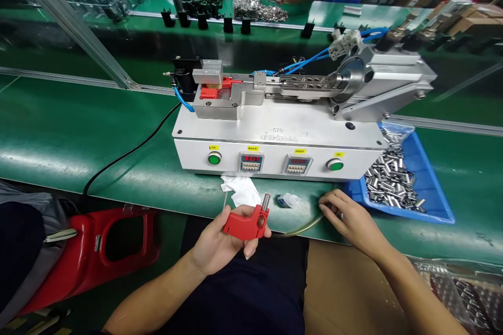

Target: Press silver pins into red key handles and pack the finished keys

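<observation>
One red part in hand, with a slip risk at the table edge

In the near field, the left hand [216, 248] grasped the red part [240, 226] between thumb and fingers, at the front edge of the table [98, 125]. It was judged that a loosened grip could drop the part past that edge, and that an uneven squeeze could twist it and disturb the metal tube [266, 202], if that tube was merely seated. The right hand [351, 217] had its fingertips at the end of a curved hose [308, 226]; whether its grip was closed on the hose could not be told. A careless sweep there could snag the hose or roll the small bottle [290, 200], which lay just short of the machine [275, 125].

As to appearance, the red part was pistol-shaped, its curved handle towards the palm, with an opening near its head. The metal tube stood from its upper end, leaning slightly right. Farther off, a similarly coloured red piece [209, 93] sat in the fixture [216, 111] at the machine's left end.
</observation>
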Motion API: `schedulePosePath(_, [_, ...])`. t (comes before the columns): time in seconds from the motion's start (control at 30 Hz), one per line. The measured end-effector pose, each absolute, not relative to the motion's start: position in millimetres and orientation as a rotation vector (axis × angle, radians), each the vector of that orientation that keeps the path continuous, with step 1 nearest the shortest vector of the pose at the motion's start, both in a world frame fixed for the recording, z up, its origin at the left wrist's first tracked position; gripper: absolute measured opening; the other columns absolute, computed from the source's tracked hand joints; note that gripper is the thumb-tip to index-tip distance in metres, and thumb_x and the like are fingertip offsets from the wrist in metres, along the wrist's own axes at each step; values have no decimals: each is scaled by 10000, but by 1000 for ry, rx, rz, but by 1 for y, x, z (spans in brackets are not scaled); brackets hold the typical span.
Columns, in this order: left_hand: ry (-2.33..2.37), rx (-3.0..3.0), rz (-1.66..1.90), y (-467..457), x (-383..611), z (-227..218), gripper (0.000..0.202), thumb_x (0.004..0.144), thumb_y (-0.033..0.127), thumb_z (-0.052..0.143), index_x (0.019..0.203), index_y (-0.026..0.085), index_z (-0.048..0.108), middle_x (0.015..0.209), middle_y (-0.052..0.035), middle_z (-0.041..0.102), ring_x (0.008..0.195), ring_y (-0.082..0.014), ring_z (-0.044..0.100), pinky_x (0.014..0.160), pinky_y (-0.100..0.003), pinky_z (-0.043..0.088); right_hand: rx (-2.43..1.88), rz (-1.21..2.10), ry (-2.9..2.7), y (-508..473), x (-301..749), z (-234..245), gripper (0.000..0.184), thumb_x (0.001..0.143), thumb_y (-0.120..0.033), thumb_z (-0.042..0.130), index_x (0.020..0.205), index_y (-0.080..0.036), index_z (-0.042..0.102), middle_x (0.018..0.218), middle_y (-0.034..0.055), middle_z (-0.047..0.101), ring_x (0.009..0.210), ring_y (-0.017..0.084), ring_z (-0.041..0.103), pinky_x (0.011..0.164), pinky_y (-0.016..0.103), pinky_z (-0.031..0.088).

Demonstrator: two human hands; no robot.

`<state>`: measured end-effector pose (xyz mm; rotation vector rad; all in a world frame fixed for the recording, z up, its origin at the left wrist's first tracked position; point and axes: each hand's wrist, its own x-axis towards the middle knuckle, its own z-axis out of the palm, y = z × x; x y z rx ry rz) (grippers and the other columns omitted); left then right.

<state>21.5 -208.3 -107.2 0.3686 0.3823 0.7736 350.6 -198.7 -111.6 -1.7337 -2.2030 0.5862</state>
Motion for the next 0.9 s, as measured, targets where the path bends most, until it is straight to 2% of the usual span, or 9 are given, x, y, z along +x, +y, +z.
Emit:
schedulePosePath(0.23, [328,374,803,-208,19,-110,505,984,616,610,1133,153,746,1039,-135,738,634,-135,584,640,-279,442,-1744,623,-2180,-198,351,-113,283,1034,-424,421,904,-252,605,926,70,652,670,187,631,627,331,524])
schedulePosePath(0.6, [336,529,843,-207,16,-113,522,900,610,736,1165,160,725,1103,-137,712,662,-118,560,661,-259,439,-1751,642,-2163,-197,351,-115,266,1026,-427,428,896,-258,587,916,69,648,673,190,623,625,334,518])
schedulePosePath(0.9, [374,589,846,-207,15,-115,556,874,626,755,1174,158,726,1108,-138,697,665,-120,545,663,-266,424,-1764,670,-2145,-197,350,-113,271,1024,-434,427,894,-259,588,904,68,636,696,199,616,649,347,525])
